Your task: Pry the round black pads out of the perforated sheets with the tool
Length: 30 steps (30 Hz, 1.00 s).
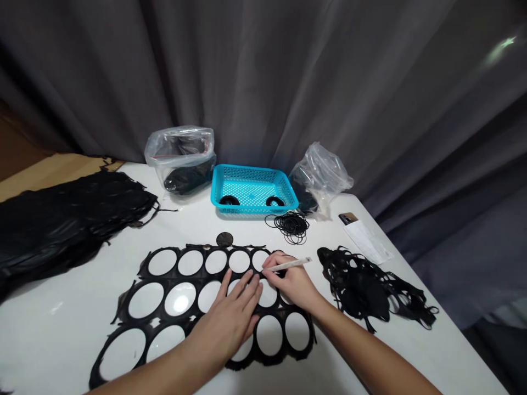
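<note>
A black rubber-like sheet (163, 286) with rows of large round holes lies flat on the white table, its outer edges ragged. My left hand (230, 312) rests palm down across the middle of it, fingers stretched out and slightly spread. Near the sheet's far right corner, my right hand (297, 281) pinches a thin pale pen-like tool (291, 264). The tool points left, with its tip at the rim of a hole in the far row; the tip itself is too small to make out. A small dark disc (224, 239) lies just beyond the sheet's far edge.
A blue basket (254, 210) holding black rings stands at the back between two clear plastic bags (180, 159) (325, 167). Thin black rings (290, 226) lie before it. Black scraps (366, 291) and white paper (368, 241) are at right, stacked black sheets (61, 219) at left.
</note>
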{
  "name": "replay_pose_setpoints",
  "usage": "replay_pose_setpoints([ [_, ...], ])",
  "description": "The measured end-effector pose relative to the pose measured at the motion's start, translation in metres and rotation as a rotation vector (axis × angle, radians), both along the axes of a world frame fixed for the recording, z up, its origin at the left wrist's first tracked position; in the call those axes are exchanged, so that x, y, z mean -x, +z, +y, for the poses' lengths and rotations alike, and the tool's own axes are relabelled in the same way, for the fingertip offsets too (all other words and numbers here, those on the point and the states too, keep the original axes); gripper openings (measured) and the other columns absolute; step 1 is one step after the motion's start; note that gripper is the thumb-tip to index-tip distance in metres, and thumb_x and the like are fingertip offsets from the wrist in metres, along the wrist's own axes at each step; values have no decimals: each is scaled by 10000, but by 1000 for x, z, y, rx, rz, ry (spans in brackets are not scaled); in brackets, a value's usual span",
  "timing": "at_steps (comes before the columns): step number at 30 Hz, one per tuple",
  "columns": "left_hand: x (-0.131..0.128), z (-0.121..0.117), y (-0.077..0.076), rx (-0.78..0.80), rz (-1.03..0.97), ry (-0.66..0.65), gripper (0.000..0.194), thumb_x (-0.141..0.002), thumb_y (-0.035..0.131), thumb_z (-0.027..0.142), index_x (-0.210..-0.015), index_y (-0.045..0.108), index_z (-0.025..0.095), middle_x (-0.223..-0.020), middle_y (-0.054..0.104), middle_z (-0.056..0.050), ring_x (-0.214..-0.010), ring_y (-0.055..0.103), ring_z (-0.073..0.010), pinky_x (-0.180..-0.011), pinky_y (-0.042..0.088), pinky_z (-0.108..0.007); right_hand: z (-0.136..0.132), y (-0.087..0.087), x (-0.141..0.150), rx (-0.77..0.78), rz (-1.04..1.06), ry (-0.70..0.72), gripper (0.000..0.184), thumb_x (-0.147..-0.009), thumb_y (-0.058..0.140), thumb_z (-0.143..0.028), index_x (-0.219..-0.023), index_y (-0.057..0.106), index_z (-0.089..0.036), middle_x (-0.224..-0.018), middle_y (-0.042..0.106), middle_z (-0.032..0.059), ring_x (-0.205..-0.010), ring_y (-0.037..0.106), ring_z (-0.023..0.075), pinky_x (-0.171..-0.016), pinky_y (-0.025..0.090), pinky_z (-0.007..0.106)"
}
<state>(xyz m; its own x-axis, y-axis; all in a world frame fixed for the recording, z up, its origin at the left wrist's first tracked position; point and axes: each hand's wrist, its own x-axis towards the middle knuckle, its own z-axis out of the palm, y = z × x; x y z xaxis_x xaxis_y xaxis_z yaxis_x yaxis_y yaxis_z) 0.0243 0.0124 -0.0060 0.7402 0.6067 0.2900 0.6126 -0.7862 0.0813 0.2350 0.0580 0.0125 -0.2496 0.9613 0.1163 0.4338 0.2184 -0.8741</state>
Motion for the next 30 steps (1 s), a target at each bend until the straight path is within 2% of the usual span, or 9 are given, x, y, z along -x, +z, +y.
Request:
replay_pose_setpoints([
  [7,0,1,-1,-18,-15,-4,428,-1011,469,260,-1418,509,136,-1447,562,-121,-1360,488,-294,-1214,124,-547,-1,0,0,-60,-41,9,150,-873,633,-184,-730,590,-205,-851,666,29,-824,641,181,-796,473,314],
  [13,-1,1,-3,-21,-5,-2,444,-993,474,241,-1424,504,139,-1464,546,-113,-1379,461,-289,-1219,57,-550,-2,-2,-2,-365,-341,181,79,-881,582,-153,-911,631,-208,-978,711,81,-968,625,228,-864,462,349],
  [15,-1,1,-4,-9,1,2,456,-982,480,245,-1426,501,142,-1458,552,-114,-1383,456,-291,-1219,46,-553,14,3,-13,-439,-445,92,90,-854,576,-153,-891,637,-206,-909,713,81,-909,623,238,-835,455,353],
  [17,0,2,-5,3,8,3,477,-967,489,239,-1433,491,139,-1457,553,-115,-1384,456,-294,-1220,57,-552,38,11,-31,-465,-453,-142,141,-879,508,-156,-803,618,-203,-812,689,82,-817,613,230,-774,452,338],
  [20,1,2,-5,20,18,6,504,-952,498,223,-1448,468,138,-1471,540,-112,-1387,455,-293,-1222,94,-549,66,22,-51,-455,-390,-414,180,-921,465,-221,-815,609,-196,-845,689,99,-788,613,233,-737,446,336],
  [23,2,1,-1,46,24,7,514,-952,504,221,-1458,449,149,-1480,530,-109,-1398,445,-283,-1222,133,-544,74,28,-47,-221,-147,-454,169,-882,571,-314,-755,580,-203,-742,671,47,-624,580,180,-611,441,291],
  [26,2,2,11,91,-3,-8,500,-955,515,223,-1448,448,176,-1468,538,-109,-1396,450,-270,-1208,214,-533,67,28,-28,257,301,-217,235,-813,690,-347,-730,523,-204,-734,683,39,-557,587,142,-464,421,230],
  [28,4,6,20,131,-39,10,472,-947,523,210,-1416,472,190,-1447,548,-117,-1370,480,-264,-1180,296,-516,61,28,-19,554,547,-37,274,-759,772,-320,-762,532,-186,-810,710,68,-672,675,162,-427,429,183],
  [30,8,12,25,135,-41,60,471,-935,530,190,-1404,481,187,-1441,541,-137,-1356,490,-280,-1144,351,-529,55,28,-17,742,706,71,298,-726,826,-272,-797,558,-161,-874,723,95,-799,719,173,-460,471,142],
])
